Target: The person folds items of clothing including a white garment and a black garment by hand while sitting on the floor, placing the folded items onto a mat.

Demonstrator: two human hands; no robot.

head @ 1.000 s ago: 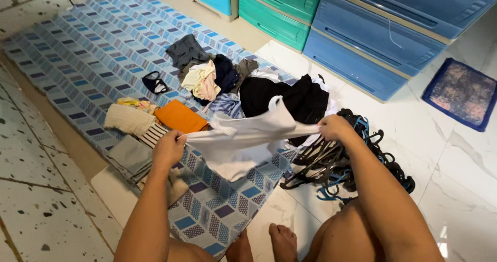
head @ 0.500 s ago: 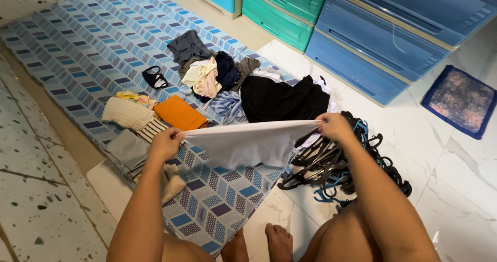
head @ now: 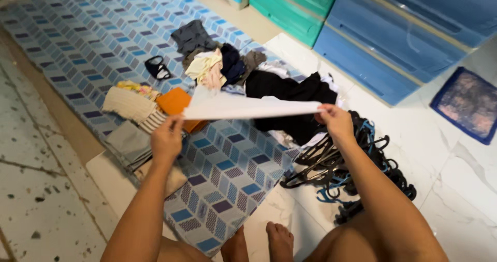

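Both forearms bare, no sleeves. Left hand [head: 166, 138] and right hand [head: 335, 122] ungloved; no rings, watch or bracelets visible. Knees and feet [head: 279, 241] bare, no footwear.

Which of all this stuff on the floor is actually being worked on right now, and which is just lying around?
In hand:
white garment, stretched flat between the left hand and right hand

Lying about:
folded orange cloth
unsorted clothes heap
black garment
pile of hangers
patterned mat
plastic drawers
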